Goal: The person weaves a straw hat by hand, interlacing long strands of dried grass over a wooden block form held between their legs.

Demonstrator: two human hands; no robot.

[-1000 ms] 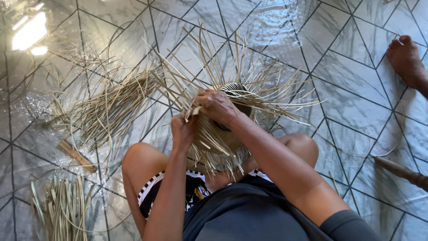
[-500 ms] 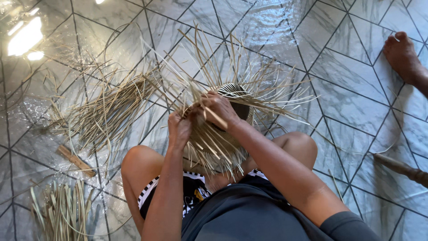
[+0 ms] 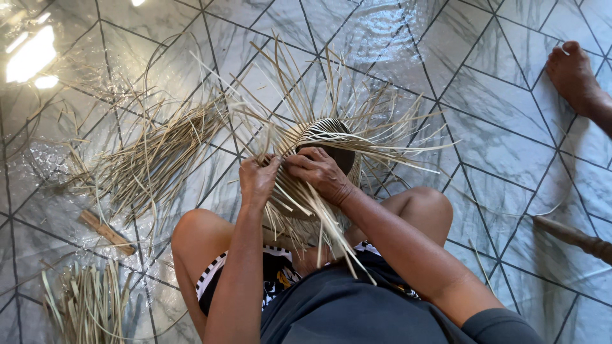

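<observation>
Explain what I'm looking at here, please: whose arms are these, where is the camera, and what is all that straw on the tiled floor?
There is no machine: a person sits on the floor, and the single camera sits on their head, looking down past their knees at their own arms. The left hand and right hand are both closed on thin pale strips at the rim of a half-woven basket, which rests between the knees with loose strip ends fanning outward. On the grey tiled floor lie a loose pile of dry strips to the left, a greener bundle at the lower left, and a short wooden stick between them. At the top right is another person's bare foot, and a turned wooden piece pokes in from the right edge; what it belongs to cannot be seen.
</observation>
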